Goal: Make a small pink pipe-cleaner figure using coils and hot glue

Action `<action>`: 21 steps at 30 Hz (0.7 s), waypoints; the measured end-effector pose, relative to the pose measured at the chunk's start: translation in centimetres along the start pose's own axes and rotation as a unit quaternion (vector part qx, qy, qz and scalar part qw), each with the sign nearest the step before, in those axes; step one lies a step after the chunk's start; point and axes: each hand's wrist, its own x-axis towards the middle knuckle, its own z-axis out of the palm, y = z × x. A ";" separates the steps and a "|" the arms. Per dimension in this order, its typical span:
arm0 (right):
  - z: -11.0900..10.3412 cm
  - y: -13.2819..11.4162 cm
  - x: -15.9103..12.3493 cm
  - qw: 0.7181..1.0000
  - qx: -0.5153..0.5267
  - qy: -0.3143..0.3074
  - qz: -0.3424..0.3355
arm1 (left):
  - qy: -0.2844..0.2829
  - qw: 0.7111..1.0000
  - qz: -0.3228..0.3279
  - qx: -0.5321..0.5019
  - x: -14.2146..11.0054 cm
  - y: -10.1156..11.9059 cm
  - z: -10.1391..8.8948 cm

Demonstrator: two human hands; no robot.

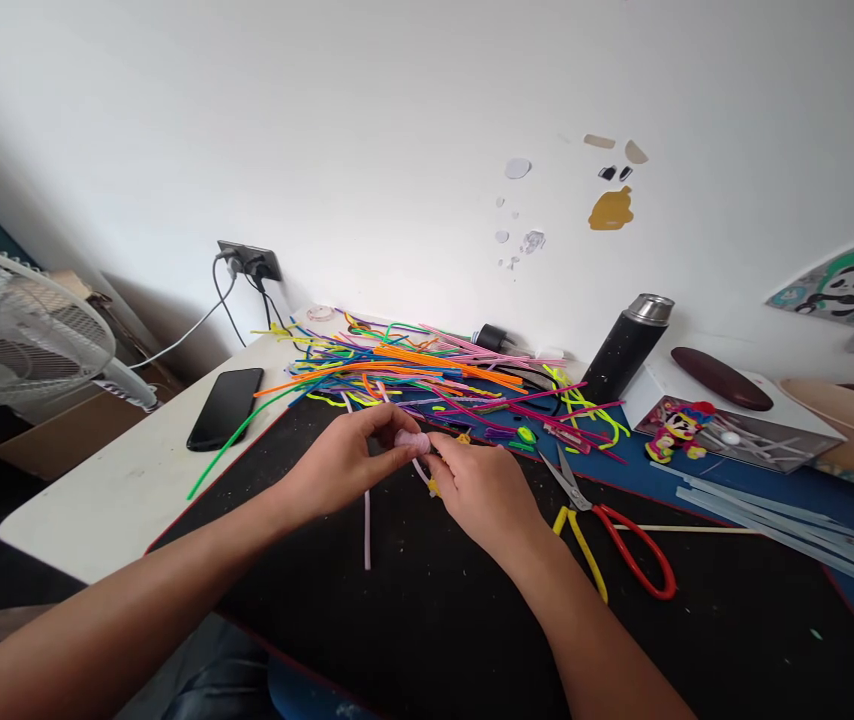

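My left hand (352, 455) and my right hand (476, 485) meet over a black mat (427, 620), both pinching a small pink coiled pipe cleaner piece (413, 440). A straight pink tail of the pipe cleaner (367, 530) hangs down from it onto the mat. A bit of yellow shows under my right hand's fingers. Just behind the hands lies a big heap of coloured pipe cleaners (412, 375).
Red-handled scissors (614, 530) lie right of my right hand, with a yellow pipe cleaner piece beside them. A black phone (224, 408) rests on the white table at left. A black flask (626, 348), clear glue sticks (787, 525), a box, a fan (14, 330) surround the area.
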 end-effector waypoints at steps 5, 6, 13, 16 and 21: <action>0.2 0.2 -0.1 1.000 -0.002 0.011 -0.009 | 0.008 0.997 -0.015 -0.080 0.0 -0.7 0.5; 0.3 0.2 -0.1 1.000 -0.002 0.013 -0.010 | 0.006 0.994 -0.024 -0.110 0.1 -1.0 0.7; 0.1 0.3 0.0 0.999 -0.038 -0.009 -0.008 | -0.021 0.988 -0.028 -0.151 0.2 -2.3 1.4; 0.0 0.3 0.0 0.999 -0.044 -0.018 -0.010 | -0.019 0.996 0.000 -0.087 0.2 -1.8 1.0; 0.1 0.4 0.1 0.999 -0.042 -0.016 -0.014 | -0.022 0.997 0.059 0.050 0.6 -0.9 0.4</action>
